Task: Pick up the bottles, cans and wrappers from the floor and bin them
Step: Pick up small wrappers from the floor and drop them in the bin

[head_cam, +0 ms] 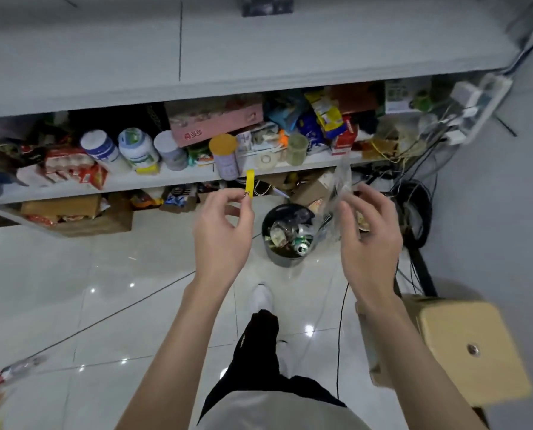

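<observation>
On the white tiled floor [73, 274], below the lower edge of the cluttered shelf [172, 178]: one round dark bin [285, 257], part-filled with cans and wrappers, standing between the two raised hands and beyond them.

Left hand [220, 234]: raised to the left of the bin; thumb and forefinger pinched together on the lower end of a small yellow wrapper [249, 183], which stands upright above the fingertips. Remaining fingers loosely curled.

Right hand [369, 240]: raised to the right of the bin; fingers closed on a crumpled clear plastic wrapper [341, 184], which rises above and to the left of the thumb, over the bin's right rim. The exact grip is hard to read through the transparent film.

Floor, lower-left corner: one clear plastic bottle with red label [14, 370], lying on its side, blurred, well apart from both hands; more litter just below it, too blurred to name.

Floor, right edge: one tan stool [473, 346], beside the right forearm. A thin black cable [341, 330] runs across the tiles beside it.
</observation>
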